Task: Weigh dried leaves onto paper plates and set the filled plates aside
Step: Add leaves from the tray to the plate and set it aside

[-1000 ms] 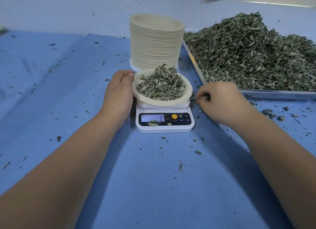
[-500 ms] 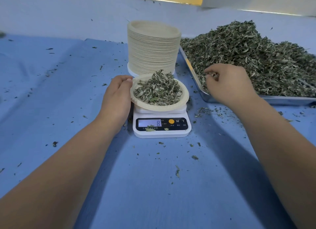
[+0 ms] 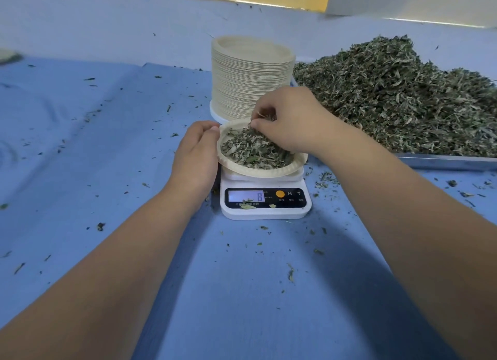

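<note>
The round cream paper plate (image 3: 290,171) sits on the small white digital scale (image 3: 265,211), holding a loose portion of dried green leaves (image 3: 252,152), and the display reads 8. Your left hand (image 3: 195,155) is at the plate's left rim, its grip closed on the edge to steady it. Your right hand (image 3: 290,120) hangs over the plate's far side, its grip pinched together on a small tuft of leaves just above the portion. The plate lies directly below that pinch and slightly toward you. Being round, it has no long axis to mind, so the drop is straight down. The right hand is also the nearer one to the supply: the big heap of dried leaves (image 3: 403,96) in the shallow metal tray (image 3: 443,162) lies to your right, just beside the tall stack of empty paper plates (image 3: 251,77) behind the scale. You appear to be topping up to weight, so release sparingly. Crumbs dot the blue surface (image 3: 242,292)
</note>
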